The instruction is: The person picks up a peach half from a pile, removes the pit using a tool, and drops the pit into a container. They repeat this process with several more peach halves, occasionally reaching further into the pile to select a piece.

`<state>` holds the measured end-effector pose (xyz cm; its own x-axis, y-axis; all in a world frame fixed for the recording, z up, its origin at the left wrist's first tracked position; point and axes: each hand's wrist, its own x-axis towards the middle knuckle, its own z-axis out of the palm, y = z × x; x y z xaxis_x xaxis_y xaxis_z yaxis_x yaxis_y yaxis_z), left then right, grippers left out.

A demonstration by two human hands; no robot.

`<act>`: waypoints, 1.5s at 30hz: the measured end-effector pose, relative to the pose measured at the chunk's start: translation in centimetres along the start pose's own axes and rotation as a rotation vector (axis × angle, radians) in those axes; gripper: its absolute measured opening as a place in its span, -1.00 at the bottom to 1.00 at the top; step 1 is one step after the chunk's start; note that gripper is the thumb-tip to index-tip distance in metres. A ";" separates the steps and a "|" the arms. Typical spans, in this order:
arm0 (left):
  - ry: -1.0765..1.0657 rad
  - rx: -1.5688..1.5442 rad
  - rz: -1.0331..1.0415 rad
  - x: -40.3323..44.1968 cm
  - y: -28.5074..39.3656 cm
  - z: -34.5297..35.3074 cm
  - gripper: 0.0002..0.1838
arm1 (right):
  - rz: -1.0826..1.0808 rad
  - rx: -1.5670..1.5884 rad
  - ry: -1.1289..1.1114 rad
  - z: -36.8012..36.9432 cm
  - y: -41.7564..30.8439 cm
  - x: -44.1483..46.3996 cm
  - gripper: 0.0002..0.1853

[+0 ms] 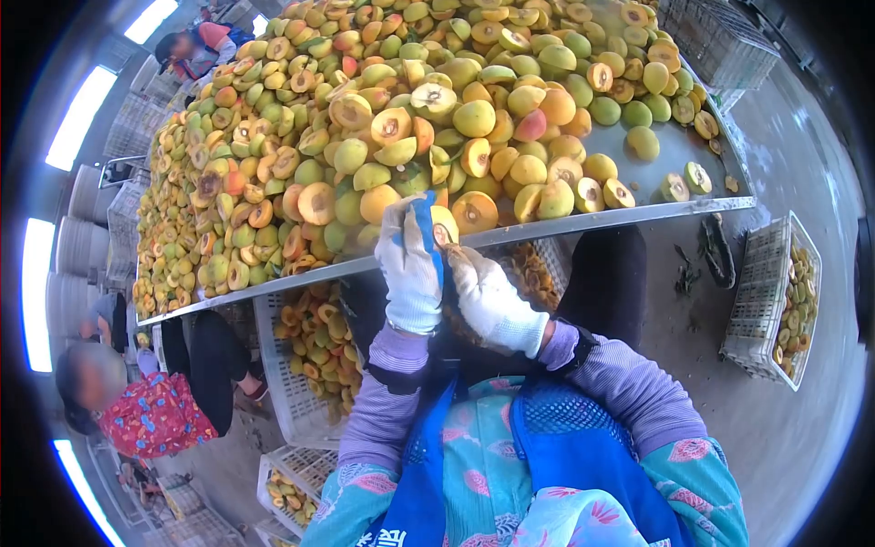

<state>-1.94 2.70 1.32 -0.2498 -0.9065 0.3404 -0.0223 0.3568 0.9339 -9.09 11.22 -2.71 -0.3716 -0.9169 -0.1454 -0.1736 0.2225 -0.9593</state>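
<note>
Open tabletop point(606, 148) toward the right corner, between scattered fruit halves point(698, 178) and a dense heap point(365, 118).

The left glove point(407, 273) is white with blue on it. The right glove point(497, 305) is white with brown stains. The purple sleeves point(629, 387) have thin stripes and black bands point(581, 346). The blue-green shirt point(478, 442) has pink leaves. The blue vest point(583, 447) has netting and white marks.

Table point(583, 221): smooth, glossy metal. Crates point(749, 301): pale plastic, openwork walls. Gloves point(497, 305): matt knitted cloth, rough-textured. Floor point(693, 351): smooth, with a wet-looking sheen. Vest point(570, 428): blue cloth, partly mesh.
</note>
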 end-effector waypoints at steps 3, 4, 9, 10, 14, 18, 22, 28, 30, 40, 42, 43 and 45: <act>0.040 -0.032 -0.016 -0.2 -0.4 -0.1 -0.77 | -0.039 0.296 -0.062 0.3 -1.4 -0.6 -0.48; 0.063 -0.054 -0.018 -0.2 -0.4 -0.2 -0.77 | -0.039 0.300 -0.068 0.3 -1.6 -0.7 -0.48; -0.220 0.149 0.019 1.4 -1.0 -2.5 -0.79 | -0.059 0.029 -0.267 -3.1 -1.7 1.1 -0.51; -0.328 0.204 0.116 1.6 -0.9 -2.9 -0.80 | -0.065 -0.010 -0.339 -4.0 -2.1 1.4 -0.52; -0.357 0.018 -0.032 2.2 0.2 -2.1 -0.81 | -0.033 0.157 -0.175 -2.0 -1.6 -0.3 -0.59; -0.163 -0.107 -0.182 1.6 0.0 -1.7 -0.83 | -0.097 0.168 -0.036 -0.5 -1.0 -0.2 -0.59; -0.142 -0.062 -0.139 1.0 0.0 -2.1 -0.84 | -0.034 0.160 -0.183 -1.3 -1.9 -0.1 -0.59; -0.102 -0.099 -0.007 0.0 0.3 -0.9 -0.82 | 0.155 0.525 -0.205 -0.3 -2.1 -0.2 -0.60; -0.291 -0.129 -0.085 1.2 1.3 -1.5 -0.75 | -0.175 0.237 -0.032 -1.0 -1.8 -0.5 -0.58; -0.443 -0.047 -0.474 3.6 -2.3 -1.7 -0.66 | 0.492 0.991 -0.383 -0.6 -4.1 -1.3 -0.43; -0.393 -0.392 -0.572 3.6 -2.5 -1.1 -0.64 | 0.572 1.431 -0.560 -1.0 -3.8 -1.2 -0.45; -0.426 -0.446 -0.585 3.6 -2.5 -1.3 -0.63 | 0.601 1.495 -0.601 -1.1 -3.6 -1.2 -0.46; -0.534 -0.229 -0.593 4.3 -3.0 -1.2 -0.64 | 0.553 1.124 -0.503 -1.6 -3.6 -1.0 -0.46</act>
<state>-1.81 -2.52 0.09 -0.6861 -0.6796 -0.2594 -0.1116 -0.2541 0.9607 -9.58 11.93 1.26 0.2642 -0.8711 -0.4141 0.8138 0.4317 -0.3890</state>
